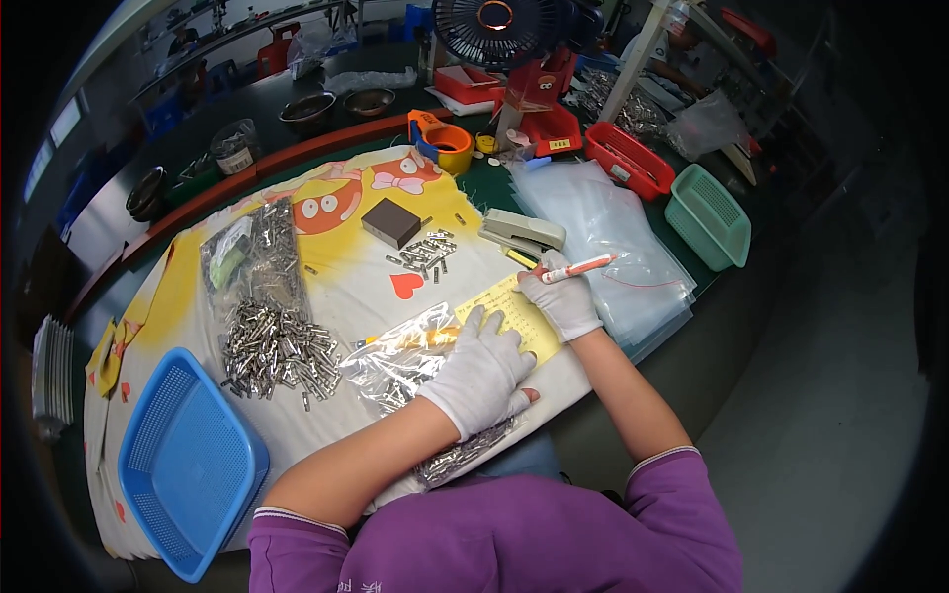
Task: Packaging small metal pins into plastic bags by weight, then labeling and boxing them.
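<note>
My right hand (561, 296), in a white glove with bare fingertips, is closed around an orange and white pen (579, 268), held over a yellow sheet of paper (530, 331) with writing on it. Gloved the same way, my left hand (480, 376) lies flat with its fingers spread, across the paper's lower left part and a clear plastic bag (395, 358). Small metal parts show inside that bag, some below my left wrist. A yellow-orange stick-like thing (427, 338) lies by my left fingertips. A grey stapler (524, 232) stands just beyond the paper.
Left of the bag lies a heap of small metal parts (282, 348), below a filled bag (255, 252). A blue basket (188, 465) stands at the near left. A dark block (391, 223) sits by loose parts (425, 255). Clear plastic bags (603, 232) and a green basket (710, 217) are at right.
</note>
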A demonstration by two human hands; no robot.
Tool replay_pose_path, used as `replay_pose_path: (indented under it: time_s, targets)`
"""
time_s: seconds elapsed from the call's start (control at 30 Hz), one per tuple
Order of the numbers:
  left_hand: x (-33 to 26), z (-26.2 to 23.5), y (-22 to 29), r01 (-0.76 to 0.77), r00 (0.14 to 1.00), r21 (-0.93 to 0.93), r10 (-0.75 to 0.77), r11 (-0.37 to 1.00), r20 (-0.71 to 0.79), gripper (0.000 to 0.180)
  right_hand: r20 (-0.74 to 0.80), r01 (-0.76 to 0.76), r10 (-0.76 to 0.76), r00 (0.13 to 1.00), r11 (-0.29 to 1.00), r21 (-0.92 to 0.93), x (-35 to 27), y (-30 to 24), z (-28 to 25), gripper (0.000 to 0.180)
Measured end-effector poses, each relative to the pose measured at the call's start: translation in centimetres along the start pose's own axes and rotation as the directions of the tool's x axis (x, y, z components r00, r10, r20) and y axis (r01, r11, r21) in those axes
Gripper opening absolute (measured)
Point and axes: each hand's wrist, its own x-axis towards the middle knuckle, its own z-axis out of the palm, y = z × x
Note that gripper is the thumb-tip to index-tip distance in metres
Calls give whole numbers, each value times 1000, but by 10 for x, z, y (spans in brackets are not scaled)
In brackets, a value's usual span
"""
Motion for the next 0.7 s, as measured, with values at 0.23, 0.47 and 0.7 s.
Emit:
replay_pose_path:
  time_s: [0.23,0.47,0.7]
  targets:
    - [0,0,0,0,1000,7,0,1000,-2,39,12,-10,11,1000,999,-35,-1,-7,0,26]
    - [0,-1,0,6,1000,2,-6,1000,10,40,21,16,-16,1000,1000,-12,-1,-6,-1,26]
    - [-1,-1,0,10,1000,2,-10,1000,4,39,15,35,-35,999,999,-37,0,-4,2,26]
